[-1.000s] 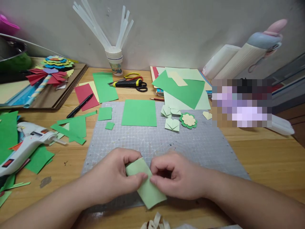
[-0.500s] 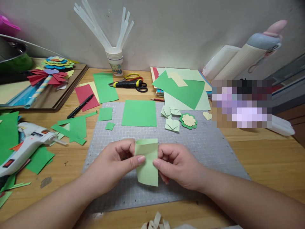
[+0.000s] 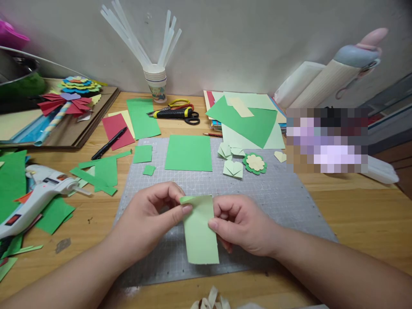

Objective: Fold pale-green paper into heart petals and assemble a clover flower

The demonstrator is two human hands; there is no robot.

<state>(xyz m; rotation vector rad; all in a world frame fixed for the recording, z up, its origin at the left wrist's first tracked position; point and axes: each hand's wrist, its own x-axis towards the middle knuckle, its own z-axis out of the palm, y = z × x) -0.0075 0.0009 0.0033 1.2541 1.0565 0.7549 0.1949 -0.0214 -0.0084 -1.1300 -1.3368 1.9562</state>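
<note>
A pale green strip of paper (image 3: pixel 201 240) hangs between my two hands above the grey cutting mat (image 3: pixel 273 227). My left hand (image 3: pixel 157 214) pinches its upper left corner, thumb in front, where the top edge curls over. Along the right edge, my right hand (image 3: pixel 243 223) holds the paper between thumb and bent fingers. Beyond my hands lies a green paper square (image 3: pixel 188 153), with two smaller green pieces (image 3: pixel 143 154) to its left. Folded pale green paper hearts (image 3: pixel 233 169) and a layered paper flower (image 3: pixel 255 164) rest at the mat's far right.
A hot glue gun (image 3: pixel 48 189) lies at the left among green scraps (image 3: pixel 106 171). At the back are a black pen (image 3: pixel 109 143), a yellow-and-black cutter (image 3: pixel 172 113), scissors (image 3: pixel 192 118), paper cups (image 3: pixel 155 83) with white sticks, and a paper stack (image 3: pixel 247 124).
The paper strip has flattened and its lower end hangs further down and slightly right. My left hand has shifted a little left, up to the strip's top corner.
</note>
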